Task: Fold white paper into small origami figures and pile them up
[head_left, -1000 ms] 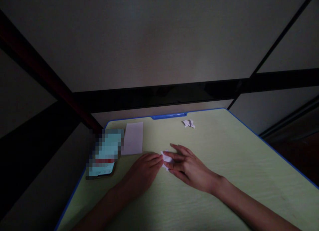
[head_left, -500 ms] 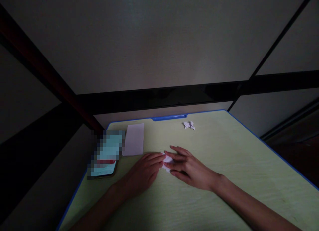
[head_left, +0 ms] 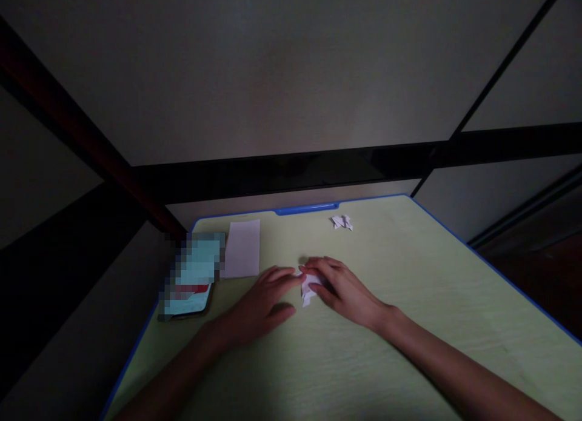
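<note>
left hand [head_left: 260,307]: wide, fingertip at left edge of white paper [head_left: 308,289] | right hand [head_left: 346,292]: over it, holding it

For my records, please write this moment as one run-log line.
left hand: at creased paper's edge | right hand: on creased paper | left side: phone, flat sheet | far side: folded paper

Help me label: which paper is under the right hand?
The small creased piece the right hand partly covers; the flat rectangle lies beside the phone, the other small piece near the far edge.
</note>
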Demonstrator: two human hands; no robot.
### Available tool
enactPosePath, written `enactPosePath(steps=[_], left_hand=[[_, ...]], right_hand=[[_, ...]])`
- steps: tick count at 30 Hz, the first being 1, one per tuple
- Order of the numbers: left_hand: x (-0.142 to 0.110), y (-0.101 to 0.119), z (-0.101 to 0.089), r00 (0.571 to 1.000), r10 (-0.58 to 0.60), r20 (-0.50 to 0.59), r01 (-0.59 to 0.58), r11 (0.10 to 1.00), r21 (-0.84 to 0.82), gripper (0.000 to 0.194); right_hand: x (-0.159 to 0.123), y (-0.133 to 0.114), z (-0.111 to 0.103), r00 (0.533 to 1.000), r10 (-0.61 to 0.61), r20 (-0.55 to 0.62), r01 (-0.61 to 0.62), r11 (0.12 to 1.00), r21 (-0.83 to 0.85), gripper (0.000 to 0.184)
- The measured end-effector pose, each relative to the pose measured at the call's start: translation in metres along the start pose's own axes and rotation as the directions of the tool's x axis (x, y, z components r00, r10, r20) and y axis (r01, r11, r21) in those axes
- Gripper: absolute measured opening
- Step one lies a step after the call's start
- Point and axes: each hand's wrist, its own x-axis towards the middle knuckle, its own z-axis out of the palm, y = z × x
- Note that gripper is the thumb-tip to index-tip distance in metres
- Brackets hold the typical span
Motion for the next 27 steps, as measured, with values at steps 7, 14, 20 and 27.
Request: enactPosePath(steps=[7,14,20,27], left_hand=[[0.003,0.0,-0.005,0.991,0.11,0.073,-0.12,0.979,0.162,0.036],[0.007,0.009,-0.006,0.989,0.125,0.075,-0.141,0.95,0.28,0.034],[0.004,-0.001,-0.007,0.991,0.082,0.101,-0.1,0.977,0.188,0.038],[0.01,0.006,-0.01,0.989,0.1,0.109,-0.124,0.96,0.252,0.026]], right_hand=[[-0.001,0.003,0.002,1.0,0.001,-0.007,-0.001,1.0,-0.013,0.026],[-0.001,0.003,0.003,1.0,0.002,-0.008,-0.002,0.999,-0.037,0.024],[-0.002,0.005,0.003,1.0,-0.003,-0.011,0.003,1.0,-0.029,0.024],[-0.001,0.003,0.003,1.0,0.001,-0.015,-0.001,1.0,-0.024,0.023]])
